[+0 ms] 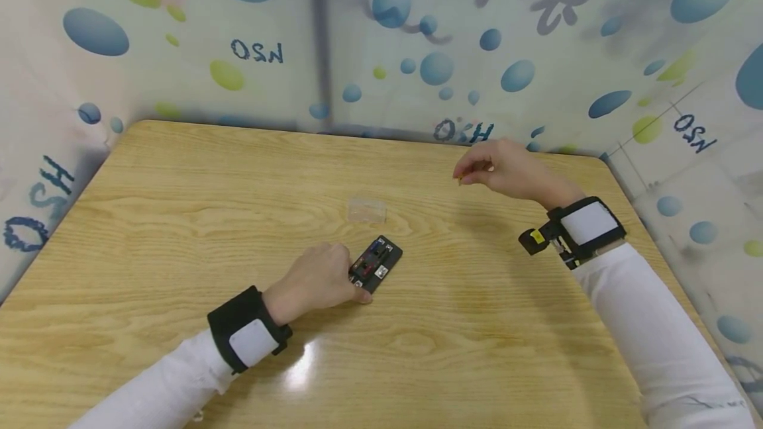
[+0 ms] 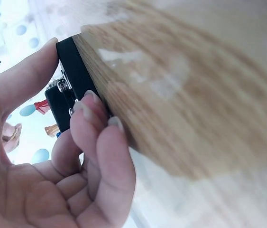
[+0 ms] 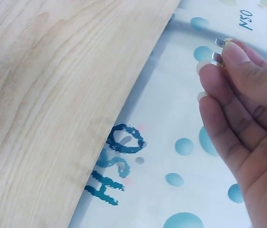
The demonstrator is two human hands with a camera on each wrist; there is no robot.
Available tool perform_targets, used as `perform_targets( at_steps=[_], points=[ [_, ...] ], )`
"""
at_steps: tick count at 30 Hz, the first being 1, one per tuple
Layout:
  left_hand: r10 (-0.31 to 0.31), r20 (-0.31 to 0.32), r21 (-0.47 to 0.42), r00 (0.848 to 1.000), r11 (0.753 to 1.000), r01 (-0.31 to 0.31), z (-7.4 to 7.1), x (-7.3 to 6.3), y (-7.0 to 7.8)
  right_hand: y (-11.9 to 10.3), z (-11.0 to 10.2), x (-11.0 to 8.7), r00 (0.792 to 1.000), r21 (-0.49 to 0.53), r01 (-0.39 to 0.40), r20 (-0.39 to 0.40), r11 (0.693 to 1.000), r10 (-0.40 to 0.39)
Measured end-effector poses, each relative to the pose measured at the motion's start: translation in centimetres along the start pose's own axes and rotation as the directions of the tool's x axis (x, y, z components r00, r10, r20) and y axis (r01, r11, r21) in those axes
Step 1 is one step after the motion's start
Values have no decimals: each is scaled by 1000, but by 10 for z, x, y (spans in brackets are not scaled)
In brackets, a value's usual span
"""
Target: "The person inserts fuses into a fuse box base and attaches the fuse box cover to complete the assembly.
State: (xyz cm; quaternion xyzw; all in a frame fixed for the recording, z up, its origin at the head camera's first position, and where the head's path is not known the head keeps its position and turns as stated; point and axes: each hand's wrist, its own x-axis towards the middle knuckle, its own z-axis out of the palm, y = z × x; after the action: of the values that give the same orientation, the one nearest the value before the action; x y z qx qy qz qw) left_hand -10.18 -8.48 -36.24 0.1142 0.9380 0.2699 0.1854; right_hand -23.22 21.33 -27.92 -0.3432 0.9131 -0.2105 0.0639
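My left hand [image 1: 316, 283] holds a black fuse block [image 1: 377, 262] by its near end, low over the wooden table. In the left wrist view the thumb lies at one edge of the block and curled fingers at its other side; a red fuse [image 2: 42, 106] and a tan fuse [image 2: 52, 130] stick out of it. Farther back and to the right, my right hand [image 1: 505, 167] is raised above the table. Thumb and forefinger pinch a small yellowish blade fuse [image 3: 217, 58], its two flat silver prongs showing past the fingertips; the fingers cover most of its body.
A small clear plastic box [image 1: 366, 210] lies on the wooden table [image 1: 179, 217] just beyond the fuse block. Behind the table hangs a pale curtain [image 1: 268, 98] with blue and green spots, and it continues along both sides.
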Motion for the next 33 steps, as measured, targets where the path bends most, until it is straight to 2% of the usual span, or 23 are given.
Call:
perform_targets(
  at_steps=[12,20,29,33],
  points=[
    [-9,1,12,1000,1000,9,1,0,0,-13,-5,7,999,17,30,-16,999,-30],
    [-21,11,-1,1000,1000,21,0,-1,0,-25,-6,10,992,13,115,-43,993,-115],
    [-28,11,8,1000,1000,28,0,0,1,-44,3,14,984,24,167,55,986,-168],
    [-27,11,4,1000,1000,27,0,0,1,-51,8,17,976,13,209,62,978,-209]
  ],
)
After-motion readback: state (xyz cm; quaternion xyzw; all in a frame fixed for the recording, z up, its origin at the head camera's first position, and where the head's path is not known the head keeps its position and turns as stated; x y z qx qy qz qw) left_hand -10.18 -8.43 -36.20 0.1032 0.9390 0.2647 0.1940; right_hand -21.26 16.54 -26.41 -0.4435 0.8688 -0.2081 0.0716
